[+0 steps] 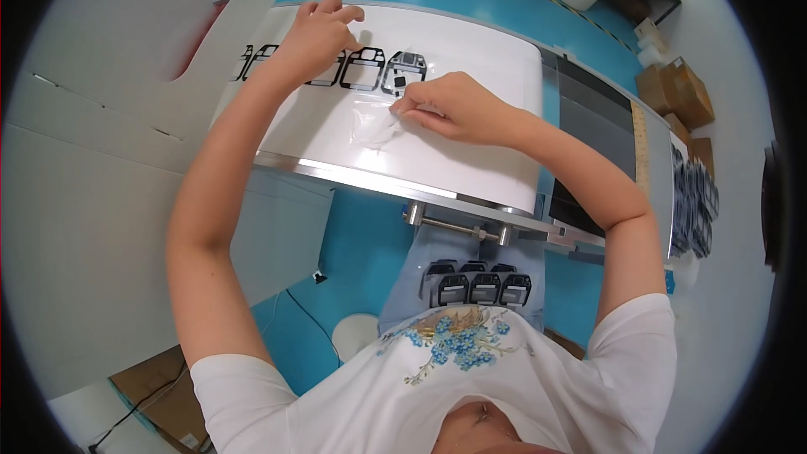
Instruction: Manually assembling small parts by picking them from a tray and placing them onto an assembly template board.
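Observation:
Several flat black-framed pieces lie in a row on a white conveyor belt (471, 50). My left hand (324, 34) is over the row with its fingers apart and holds nothing; it and its wrist cover part of the pieces. Just right of it lies one black-framed piece (363, 69). The last black-framed piece (414, 60) at the right end has a small black square (399, 81) at its lower part. My right hand (458, 109) is closed in a pinch at the edge of a clear plastic film (371, 126), close below that piece.
A white machine housing (92, 134) stands on the left. Metal rail (361, 176) edges the belt's near side. More black-framed pieces (485, 288) lie on my lap. A dark panel (593, 126), a stack of pieces (693, 206) and cardboard boxes (685, 92) are on the right.

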Tool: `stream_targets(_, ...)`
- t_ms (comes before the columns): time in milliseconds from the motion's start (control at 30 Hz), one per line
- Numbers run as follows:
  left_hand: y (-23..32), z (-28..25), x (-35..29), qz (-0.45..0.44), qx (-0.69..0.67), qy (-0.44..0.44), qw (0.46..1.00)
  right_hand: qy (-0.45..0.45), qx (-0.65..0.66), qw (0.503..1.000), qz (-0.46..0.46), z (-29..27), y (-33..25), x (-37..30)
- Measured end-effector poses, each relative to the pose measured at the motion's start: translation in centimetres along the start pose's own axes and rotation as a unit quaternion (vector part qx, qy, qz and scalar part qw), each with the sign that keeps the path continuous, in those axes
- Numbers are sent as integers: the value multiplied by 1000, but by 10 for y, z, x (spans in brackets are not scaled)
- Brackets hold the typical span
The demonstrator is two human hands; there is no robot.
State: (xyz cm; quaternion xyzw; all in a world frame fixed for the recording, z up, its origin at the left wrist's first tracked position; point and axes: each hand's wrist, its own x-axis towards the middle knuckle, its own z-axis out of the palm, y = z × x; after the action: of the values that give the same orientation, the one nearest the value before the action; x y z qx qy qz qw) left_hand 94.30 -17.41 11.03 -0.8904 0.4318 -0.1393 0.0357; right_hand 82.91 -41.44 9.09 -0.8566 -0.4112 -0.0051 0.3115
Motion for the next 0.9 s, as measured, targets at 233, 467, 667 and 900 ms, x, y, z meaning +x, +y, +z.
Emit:
stream_targets(233,38,4,24,29,-24,59,998,7,25,999,41,1,-1,-3)
stream_targets(467,37,-1,26,60,-7,36,998,71,28,997,23,13,1,-9)
stream_targets(667,44,-6,32,160,97,26,982,65,1,997,37,14,-11,-20)
stream_targets(900,54,-7,25,179,104,25,978,187,-49,978,77,-6,-93,-135)
